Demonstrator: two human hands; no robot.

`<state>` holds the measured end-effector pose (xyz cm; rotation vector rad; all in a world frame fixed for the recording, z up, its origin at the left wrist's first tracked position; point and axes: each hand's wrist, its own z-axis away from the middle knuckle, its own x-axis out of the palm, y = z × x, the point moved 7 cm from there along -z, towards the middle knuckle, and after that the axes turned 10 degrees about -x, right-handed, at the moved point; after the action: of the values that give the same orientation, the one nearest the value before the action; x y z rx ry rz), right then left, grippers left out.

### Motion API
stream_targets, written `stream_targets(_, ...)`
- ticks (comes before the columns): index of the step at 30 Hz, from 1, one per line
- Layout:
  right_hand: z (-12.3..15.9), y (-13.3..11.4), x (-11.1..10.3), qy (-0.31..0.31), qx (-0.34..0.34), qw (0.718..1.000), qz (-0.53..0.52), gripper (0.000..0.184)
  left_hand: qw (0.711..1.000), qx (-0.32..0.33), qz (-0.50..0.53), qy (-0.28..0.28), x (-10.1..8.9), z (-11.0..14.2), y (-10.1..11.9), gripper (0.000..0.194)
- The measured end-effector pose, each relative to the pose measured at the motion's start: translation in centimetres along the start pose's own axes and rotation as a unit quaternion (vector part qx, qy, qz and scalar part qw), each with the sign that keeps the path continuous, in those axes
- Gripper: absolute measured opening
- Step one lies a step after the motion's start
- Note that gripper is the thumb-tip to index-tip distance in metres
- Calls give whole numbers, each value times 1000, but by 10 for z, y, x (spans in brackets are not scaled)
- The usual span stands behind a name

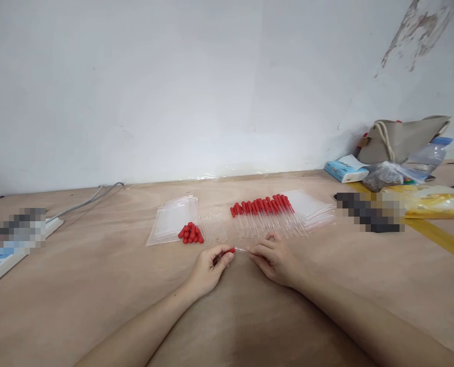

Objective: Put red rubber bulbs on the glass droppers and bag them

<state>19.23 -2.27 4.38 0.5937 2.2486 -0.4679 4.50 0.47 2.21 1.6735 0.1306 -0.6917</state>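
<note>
My left hand [211,266] is closed around a red rubber bulb [232,250]; only its end shows past the fingertips. A thin clear dropper tube [241,249] runs from the bulb's mouth to my right hand [275,261], whose fingertips pinch its other end. Whether the tube sits inside the bulb I cannot tell. Just beyond my left hand lie a small heap of loose red bulbs [190,233] and several bare clear tubes [213,230]. A row of droppers with red bulbs [265,216] lies beyond my right hand, bulbs toward the wall.
Clear plastic bags [169,220] lie flat at left, and another stack of bags [313,208] is at right. A power strip [5,265] stands far left. Rightward are a tissue pack [346,169], a grey bag [410,138] and a yellow plastic bag [433,201].
</note>
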Motion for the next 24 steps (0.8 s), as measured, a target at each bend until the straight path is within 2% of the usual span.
stream_targets(4,-3,-3,-4,-11,-12,1000,-16,19,1000,16,-15,8,-2,3,2,23)
stream_targets(9,-1,-2,-4,-19,-29,999,-10,20,998,60,-30,-8,-1,7,12,20)
stream_targets(17,-2,-7,-4,-23,-55,998,32,22,995,68,-62,-42,2,10,18,21)
stream_targets(24,-3,-16,1,-36,-37,997,50,19,989,85,-108,-44,5,13,20,22)
